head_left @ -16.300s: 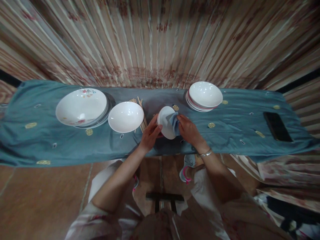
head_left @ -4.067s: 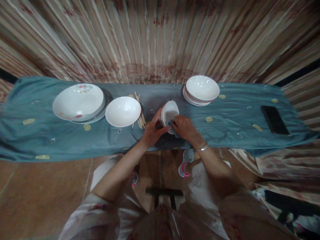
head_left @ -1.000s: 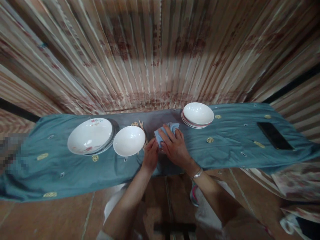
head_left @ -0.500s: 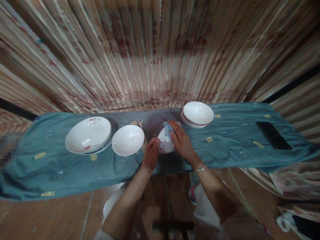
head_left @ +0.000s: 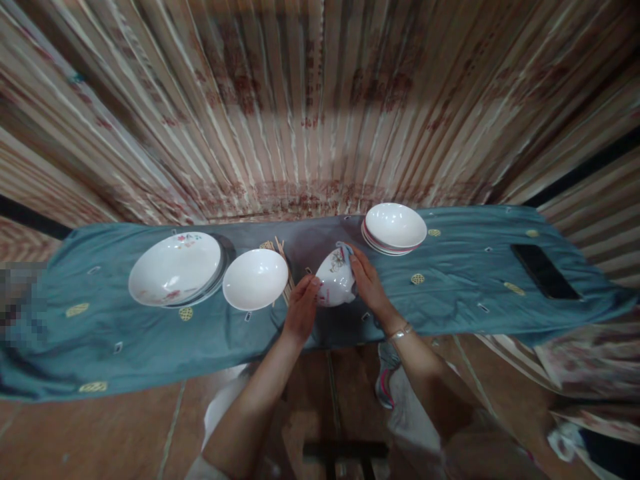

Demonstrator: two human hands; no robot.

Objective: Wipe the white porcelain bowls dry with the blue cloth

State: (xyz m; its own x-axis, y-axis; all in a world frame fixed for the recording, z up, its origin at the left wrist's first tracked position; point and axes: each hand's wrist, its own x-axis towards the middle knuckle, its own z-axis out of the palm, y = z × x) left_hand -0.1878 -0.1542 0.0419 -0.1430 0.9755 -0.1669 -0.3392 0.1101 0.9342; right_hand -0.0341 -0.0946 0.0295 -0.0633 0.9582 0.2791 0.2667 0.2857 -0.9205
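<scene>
A white bowl with a flower print is held tilted on its side above the table's middle, its outer wall towards me. My left hand grips the bowl's left rim, thumb on the outside. At the bowl's right edge, my right hand is closed round a light blue cloth, pressing it to the bowl. Part of the cloth is hidden behind the fingers and the bowl. Left of my left hand stands another white bowl, with chopsticks lying partly behind it.
A stack of small bowls stands at the back right of the teal tablecloth. Large flowered dishes are stacked on the left. A black phone lies at the right. A pleated curtain hangs behind the table.
My right hand and the cloth have slid from the bowl's outer face to its right edge, uncovering the flower print. My left hand keeps its grip on the rim.
</scene>
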